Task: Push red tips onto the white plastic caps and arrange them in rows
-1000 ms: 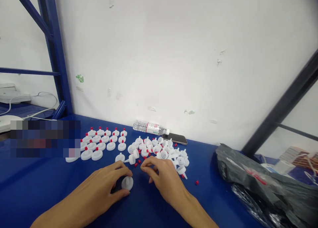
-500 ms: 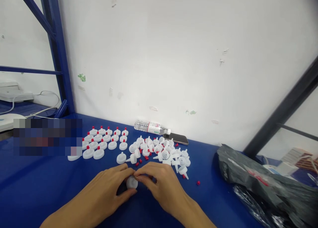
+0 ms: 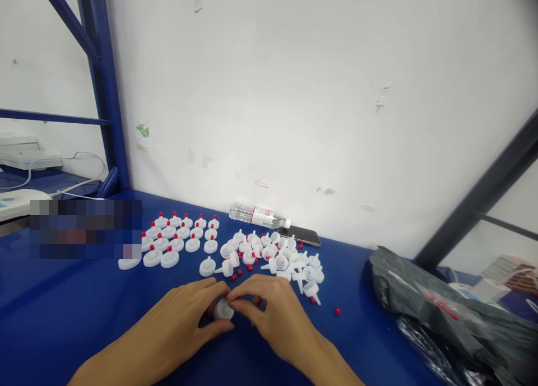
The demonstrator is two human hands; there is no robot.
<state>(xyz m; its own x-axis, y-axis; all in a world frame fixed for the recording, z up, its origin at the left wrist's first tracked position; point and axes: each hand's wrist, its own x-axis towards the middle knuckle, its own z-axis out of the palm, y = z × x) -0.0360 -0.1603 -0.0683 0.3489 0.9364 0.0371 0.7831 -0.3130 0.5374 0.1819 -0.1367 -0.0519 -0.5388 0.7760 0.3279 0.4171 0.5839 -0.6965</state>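
Low in the middle of the head view, my left hand grips a white nozzle cap by its round base, fingers behind and thumb in front. My right hand pinches at the top of that cap with thumb and forefinger; its fingertips hide whatever small piece is there. Just beyond my hands lies a heap of loose white nozzle caps with red tips scattered among them. To the left stand rows of upright white caps fitted with red tips.
A clear water bottle and a dark phone lie by the wall behind the heap. Grey plastic bags cover the right side of the blue table. A blue metal post rises at left. One patch at left is pixelated.
The whole view has shifted slightly to the right. Both hands keep their grip at the cap, with only slight movement of the fingers.
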